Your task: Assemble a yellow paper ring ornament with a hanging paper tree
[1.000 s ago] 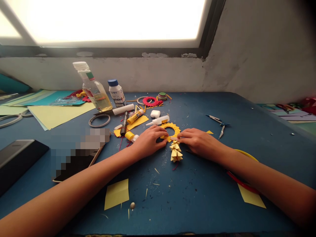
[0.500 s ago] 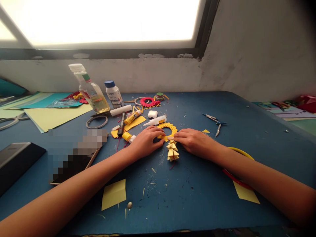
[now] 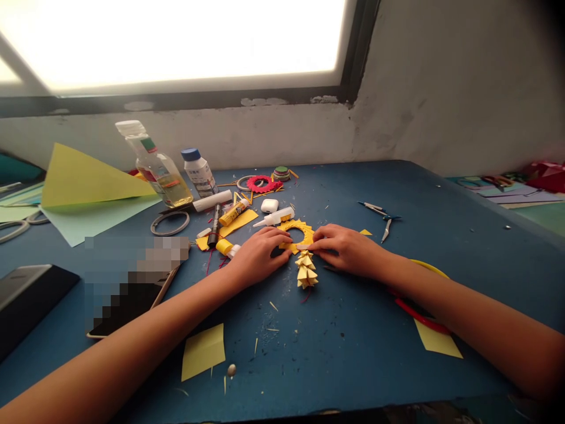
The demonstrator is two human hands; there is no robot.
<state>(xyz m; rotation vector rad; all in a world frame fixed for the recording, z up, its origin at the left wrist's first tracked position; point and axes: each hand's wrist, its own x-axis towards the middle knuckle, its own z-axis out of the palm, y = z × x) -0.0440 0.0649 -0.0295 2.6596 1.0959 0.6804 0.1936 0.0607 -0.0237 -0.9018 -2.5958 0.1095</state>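
Note:
A yellow folded-paper ring (image 3: pixel 298 227) lies on the blue table (image 3: pixel 353 330), with a tail of stacked yellow paper triangles (image 3: pixel 305 270) running down from it. My left hand (image 3: pixel 258 254) pinches the ring's near edge from the left. My right hand (image 3: pixel 346 247) pinches the same spot from the right, where the tail meets the ring. The fingertips of both hands almost touch there.
Behind the ring lie a white glue nozzle bottle (image 3: pixel 277 217), a yellow glue stick (image 3: pixel 233 211), a black marker (image 3: pixel 214 227), an oil bottle (image 3: pixel 152 165), a white bottle (image 3: pixel 198 171) and a red paper ring (image 3: pixel 261 183). A compass (image 3: pixel 383 219) lies right, yellow scraps (image 3: pixel 203 351) near, and a lifted yellow sheet (image 3: pixel 83 176) left.
The yellow sheet at the left has lifted up off the table into a raised triangle. My hands stay on the ring and tail; the view has shifted slightly.

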